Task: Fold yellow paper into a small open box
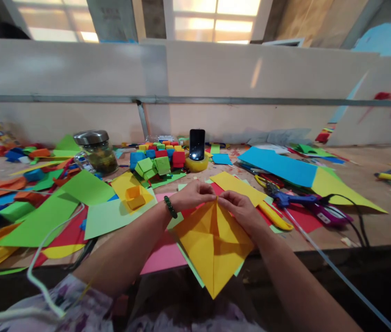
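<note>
A creased yellow sheet of paper (202, 251) stands out in front of me as a diamond, one corner hanging past the table's front edge. Its top corner is pinched between the fingertips of my left hand (197, 193) and my right hand (238, 206), which nearly touch. Fold lines cross the sheet, and a raised pleat runs down from the pinched corner. Beneath it lie pale green and pink sheets (167, 256). A small folded yellow paper box (135, 197) sits left of my left hand.
Behind my hands stand several coloured paper cubes (162, 165) and a phone (197, 144) upright in a yellow holder. A glass jar (98, 157) is at the left. On the right lie a yellow utility knife (274, 216), a blue glue gun (294, 199) and blue paper (278, 167).
</note>
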`<state>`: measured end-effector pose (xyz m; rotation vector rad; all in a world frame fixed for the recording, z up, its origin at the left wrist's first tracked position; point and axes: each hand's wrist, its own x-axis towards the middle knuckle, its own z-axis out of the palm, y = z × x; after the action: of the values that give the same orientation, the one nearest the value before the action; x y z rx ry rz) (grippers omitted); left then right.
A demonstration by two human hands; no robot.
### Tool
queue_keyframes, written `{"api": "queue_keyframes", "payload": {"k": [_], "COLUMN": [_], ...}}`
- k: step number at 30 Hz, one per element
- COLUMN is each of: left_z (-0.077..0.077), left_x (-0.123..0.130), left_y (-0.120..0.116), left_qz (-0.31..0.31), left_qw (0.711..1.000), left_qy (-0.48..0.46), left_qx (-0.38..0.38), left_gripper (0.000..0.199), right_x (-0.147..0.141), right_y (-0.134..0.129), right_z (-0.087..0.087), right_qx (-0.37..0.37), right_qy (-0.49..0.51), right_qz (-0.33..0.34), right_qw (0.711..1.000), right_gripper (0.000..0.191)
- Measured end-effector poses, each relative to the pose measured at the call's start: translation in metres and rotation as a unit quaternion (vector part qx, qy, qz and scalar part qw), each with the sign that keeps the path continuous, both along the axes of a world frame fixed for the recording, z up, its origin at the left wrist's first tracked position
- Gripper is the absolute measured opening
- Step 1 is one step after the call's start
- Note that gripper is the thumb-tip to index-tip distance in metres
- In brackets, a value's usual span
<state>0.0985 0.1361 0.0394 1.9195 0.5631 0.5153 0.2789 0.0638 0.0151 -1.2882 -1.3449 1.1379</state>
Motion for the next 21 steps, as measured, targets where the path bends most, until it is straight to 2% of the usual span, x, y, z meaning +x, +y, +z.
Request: {"api": "queue_keyframes", "payload": {"k": [4,8,13,21], "left_z": [0.0033,0.0028,-0.0018,0.0006], "left_x": [-0.0013,-0.0006,0.0018,0.0033], "left_y": [-0.0026,-0.0025,-0.0027,-0.0077], "left_qz": [-0.014,-0.011,-0.010,0.007], "left_qw": [1.000,1.000,0.999,0.999], "left_qy": [-0.010,-0.022,-0.040,-0.051], "left_qx": [-0.011,-0.014,-0.015,-0.001], "left_gripper": [0.034,0.031,0.031,0.031], "right_x": [-0.0019,-0.0025,-0.0008,0.0001], "right_y": [-0.0028,-0.0035,-0.0003,-0.0010], "right_z": [0.0007,-0.0012,-0.0032,-0.0026], "right_qx": [0.010,-0.002,0.040,0.017], "right_qy": [-0.026,-0.008,-0.040,-0.035], "right_qz": [0.002,0.012,-0.006,-0.031], "right_qw": [1.000,1.000,0.998,0.999], "right_gripper": [0.037,0.037,0.042,0.044]}}
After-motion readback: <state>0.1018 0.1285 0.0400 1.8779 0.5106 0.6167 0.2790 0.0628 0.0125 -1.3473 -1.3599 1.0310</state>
